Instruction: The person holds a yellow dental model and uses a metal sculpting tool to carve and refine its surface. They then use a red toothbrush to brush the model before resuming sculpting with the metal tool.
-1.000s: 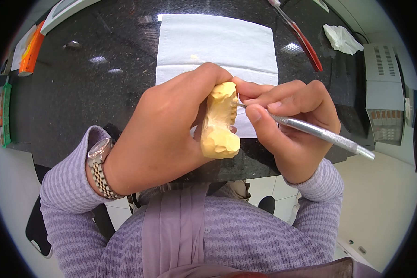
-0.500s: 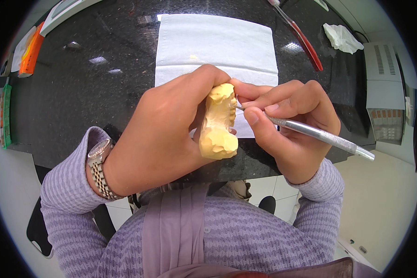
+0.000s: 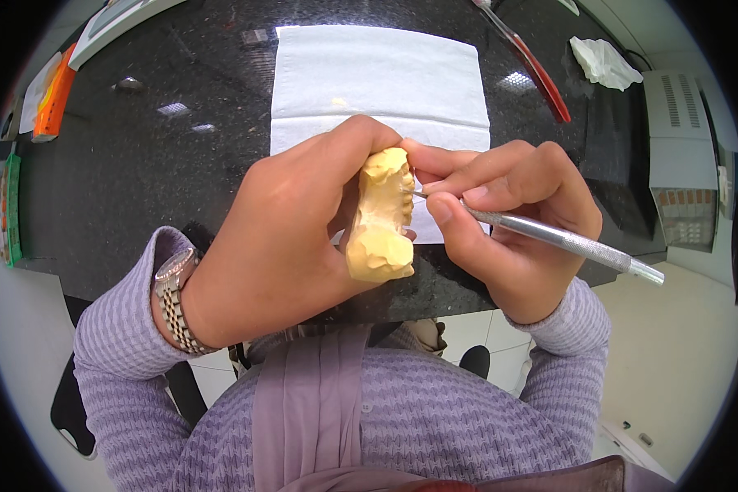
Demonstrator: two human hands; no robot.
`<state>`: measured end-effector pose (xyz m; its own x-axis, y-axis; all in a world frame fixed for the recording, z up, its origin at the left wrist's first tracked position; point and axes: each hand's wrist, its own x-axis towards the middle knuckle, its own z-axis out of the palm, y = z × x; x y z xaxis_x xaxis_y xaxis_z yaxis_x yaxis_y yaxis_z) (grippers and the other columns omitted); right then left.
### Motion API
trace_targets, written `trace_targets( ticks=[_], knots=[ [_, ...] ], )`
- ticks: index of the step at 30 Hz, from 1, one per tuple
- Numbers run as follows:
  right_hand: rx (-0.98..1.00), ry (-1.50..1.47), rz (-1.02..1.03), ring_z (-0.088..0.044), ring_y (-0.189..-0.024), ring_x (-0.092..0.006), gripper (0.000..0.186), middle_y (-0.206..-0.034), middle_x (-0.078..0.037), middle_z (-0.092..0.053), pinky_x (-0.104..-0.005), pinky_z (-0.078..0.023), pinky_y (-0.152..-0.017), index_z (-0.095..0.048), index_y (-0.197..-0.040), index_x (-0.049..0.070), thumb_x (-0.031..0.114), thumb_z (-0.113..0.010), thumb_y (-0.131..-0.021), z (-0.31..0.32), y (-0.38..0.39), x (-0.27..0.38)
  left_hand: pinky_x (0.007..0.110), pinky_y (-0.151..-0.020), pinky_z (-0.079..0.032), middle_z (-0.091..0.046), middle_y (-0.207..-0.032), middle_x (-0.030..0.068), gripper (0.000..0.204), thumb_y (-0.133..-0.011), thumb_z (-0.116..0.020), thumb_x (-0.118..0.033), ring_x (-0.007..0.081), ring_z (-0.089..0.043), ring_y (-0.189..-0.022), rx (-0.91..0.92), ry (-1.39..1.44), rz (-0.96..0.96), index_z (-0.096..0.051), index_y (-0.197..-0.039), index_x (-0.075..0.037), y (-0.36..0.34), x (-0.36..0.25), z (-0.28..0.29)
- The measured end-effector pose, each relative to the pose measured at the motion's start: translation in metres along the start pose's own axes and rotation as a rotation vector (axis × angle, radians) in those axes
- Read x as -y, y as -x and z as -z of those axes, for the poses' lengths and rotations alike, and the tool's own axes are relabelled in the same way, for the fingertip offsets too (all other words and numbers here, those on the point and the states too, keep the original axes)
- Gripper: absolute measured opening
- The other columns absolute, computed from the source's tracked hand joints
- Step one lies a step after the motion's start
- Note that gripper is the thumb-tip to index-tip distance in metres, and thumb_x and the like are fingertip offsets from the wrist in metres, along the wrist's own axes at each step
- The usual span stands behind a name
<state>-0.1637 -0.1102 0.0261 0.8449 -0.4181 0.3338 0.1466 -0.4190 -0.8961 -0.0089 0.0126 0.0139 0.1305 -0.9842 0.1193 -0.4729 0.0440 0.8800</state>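
Observation:
My left hand [image 3: 279,238] is closed around a yellow plaster dental cast [image 3: 379,250], held on its side above a white paper towel [image 3: 377,74], with the row of teeth facing right. Some of its fingers are hidden behind the cast. My right hand [image 3: 521,217] grips a silver metal hand tool [image 3: 574,242] with a knurled handle like a pen. The tool's thin tip touches the cast among the teeth, and a fingertip of that hand is at the cast's top edge.
Around them on the dark speckled worktop [image 3: 164,164] are a red-handled brush [image 3: 541,82], crumpled white tissue [image 3: 607,63] and an orange box [image 3: 55,94]. A green basket [image 3: 10,209] stands at the far left, a grey-white unit [image 3: 672,123] at the right.
The cast, both hands and the tool have shifted slightly toward the left over the last second. Both grips look the same.

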Motion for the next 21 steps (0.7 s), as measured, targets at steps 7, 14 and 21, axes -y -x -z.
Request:
trace_targets(
  ticks=[7, 14, 21],
  knots=[
    [-0.013, -0.021, -0.006, -0.066, -0.088, -0.0286, 0.025, -0.082, -0.016, -0.06, -0.0496, -0.05, -0.09, -0.042, -0.082, 0.001, -0.011, -0.063, -0.077, -0.0019, 0.0004, 0.0005, 0.022, -0.074, -0.047, -0.056, -0.099, 0.0054, 0.046, -0.074, -0.073, -0.004, 0.0087, -0.057, -0.089, 0.042, 0.117, 0.041, -0.048, -0.112, 0.002, 0.0004, 0.0022, 0.0008],
    [-0.017, -0.094, -0.03, -0.065, -0.089, -0.0268, 0.022, -0.084, -0.016, -0.061, -0.0471, -0.051, -0.088, -0.044, -0.085, 0.001, -0.009, -0.062, -0.078, 0.0011, -0.0025, -0.0035, 0.022, -0.079, -0.046, -0.055, -0.1, 0.0045, 0.049, -0.072, -0.072, 0.0, 0.0085, -0.056, -0.091, 0.061, 0.282, 0.089, -0.047, -0.114, 0.001, -0.0025, 0.0025, -0.0015],
    [-0.151, -0.363, -0.302, -0.066, -0.087, -0.0214, 0.012, -0.095, -0.013, -0.062, -0.03, -0.053, -0.069, -0.05, -0.094, 0.005, 0.007, -0.059, -0.086, 0.0072, -0.0055, -0.0025, 0.019, -0.074, -0.043, -0.05, -0.095, 0.0008, 0.048, -0.069, -0.074, 0.002, 0.0047, -0.05, -0.082, 0.073, 0.335, 0.099, -0.048, -0.11, -0.001, -0.001, 0.0015, -0.001]
  ],
)
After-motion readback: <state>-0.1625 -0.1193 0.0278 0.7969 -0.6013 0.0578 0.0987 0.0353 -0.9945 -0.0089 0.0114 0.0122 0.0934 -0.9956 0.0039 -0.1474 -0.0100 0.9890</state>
